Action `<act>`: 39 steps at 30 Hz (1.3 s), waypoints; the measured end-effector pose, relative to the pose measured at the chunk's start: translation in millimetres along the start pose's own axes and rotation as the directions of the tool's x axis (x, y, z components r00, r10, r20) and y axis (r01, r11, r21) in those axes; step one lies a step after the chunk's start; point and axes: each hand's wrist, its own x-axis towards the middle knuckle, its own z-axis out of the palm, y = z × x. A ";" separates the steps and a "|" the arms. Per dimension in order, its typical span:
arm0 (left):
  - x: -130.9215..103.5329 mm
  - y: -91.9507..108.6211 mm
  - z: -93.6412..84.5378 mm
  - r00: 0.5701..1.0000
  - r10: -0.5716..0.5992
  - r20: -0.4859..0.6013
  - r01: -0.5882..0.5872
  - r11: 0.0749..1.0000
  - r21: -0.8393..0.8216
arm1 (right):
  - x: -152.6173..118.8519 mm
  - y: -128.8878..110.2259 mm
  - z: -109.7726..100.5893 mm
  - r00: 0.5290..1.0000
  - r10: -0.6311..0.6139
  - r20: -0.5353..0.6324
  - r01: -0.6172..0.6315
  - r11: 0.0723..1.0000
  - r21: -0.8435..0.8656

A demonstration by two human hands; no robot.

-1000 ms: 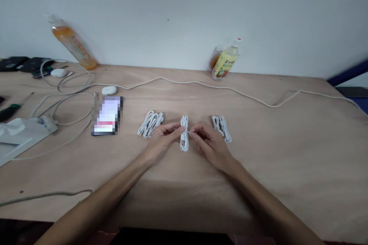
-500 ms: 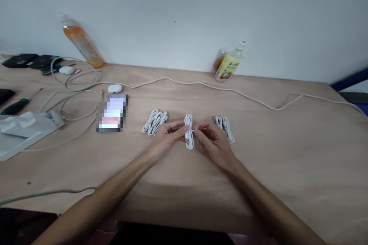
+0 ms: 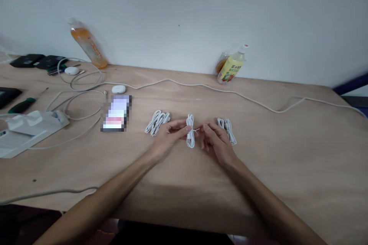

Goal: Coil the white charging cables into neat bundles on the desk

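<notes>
A coiled white USB cable [image 3: 190, 138] is pinched upright between the thumb and fingers of my left hand [image 3: 169, 136]. A thin white twist tie [image 3: 196, 130] wraps its middle, the ends sticking out to the right. Close by those ends, the thumb and fingertips of my right hand [image 3: 216, 138] are drawn together; whether they touch the tie is too small to tell. Left of my left hand lies a pile of coiled white cables [image 3: 156, 122], partly covered by that hand. Behind my right hand are more coiled white cables [image 3: 229, 128].
A phone [image 3: 117, 113], a white earbud case [image 3: 119, 89] and a screwdriver [image 3: 23, 105] lie to the left, near a white tray [image 3: 37, 138]. A long white cable [image 3: 201, 85] crosses the table. An orange drink bottle [image 3: 89, 48] and a yellow-labelled bottle [image 3: 231, 67] lean on the wall.
My right hand has drawn slightly right, away from the cable coil, and the twist tie's forked ends now show. My left hand still holds the coil. The view has shifted a little.
</notes>
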 end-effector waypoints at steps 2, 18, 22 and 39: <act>-0.7 0.4 -0.4 1.000 0.007 -0.018 -0.007 0.999 0.031 | -0.1 0.7 -0.5 1.000 0.004 0.027 -0.004 1.000 -0.019; 0.0 0.8 0.8 0.999 0.011 -0.035 -0.007 0.995 0.101 | -4.7 -5.7 -0.9 0.989 -0.025 0.147 0.046 0.989 -0.139; 0.1 1.3 0.9 0.999 0.015 -0.045 -0.010 0.995 0.102 | -3.4 -5.0 -2.3 0.987 0.023 0.159 -0.005 0.994 -0.110; -1.0 2.0 1.8 0.998 0.022 -0.054 -0.018 0.998 0.059 | -2.8 -6.5 -1.1 0.985 0.073 0.153 -0.064 0.996 -0.064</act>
